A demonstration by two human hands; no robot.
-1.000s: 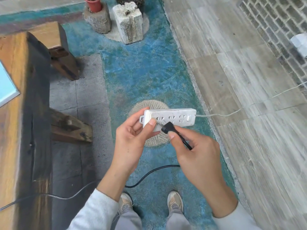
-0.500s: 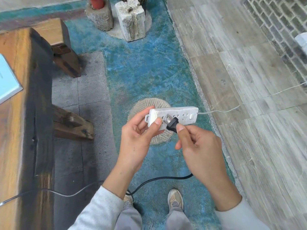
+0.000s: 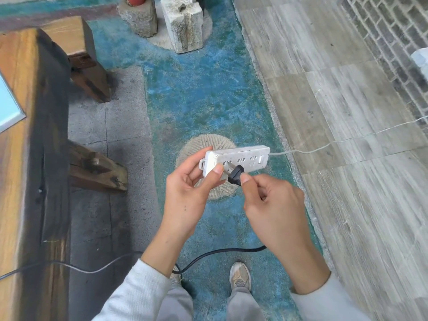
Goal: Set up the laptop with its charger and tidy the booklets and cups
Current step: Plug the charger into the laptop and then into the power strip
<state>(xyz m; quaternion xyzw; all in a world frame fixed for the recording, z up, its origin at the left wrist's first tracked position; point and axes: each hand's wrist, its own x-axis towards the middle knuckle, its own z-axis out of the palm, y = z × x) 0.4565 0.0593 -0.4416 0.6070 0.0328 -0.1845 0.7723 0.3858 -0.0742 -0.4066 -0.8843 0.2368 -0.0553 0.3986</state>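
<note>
Since the earlier frame the black plug [image 3: 235, 175] had closed on the white power strip [image 3: 238, 159], and its metal prongs now sat at the leftmost socket, seemingly not yet fully home. The left hand [image 3: 188, 200] gripped the strip's left end at mid-frame, thumb on its face, while the right hand [image 3: 273, 209] pinched the plug from the lower right. The strip's long axis ran left to right across the frame, so the push probably had to go up and leftward, braced by the left hand.
</note>
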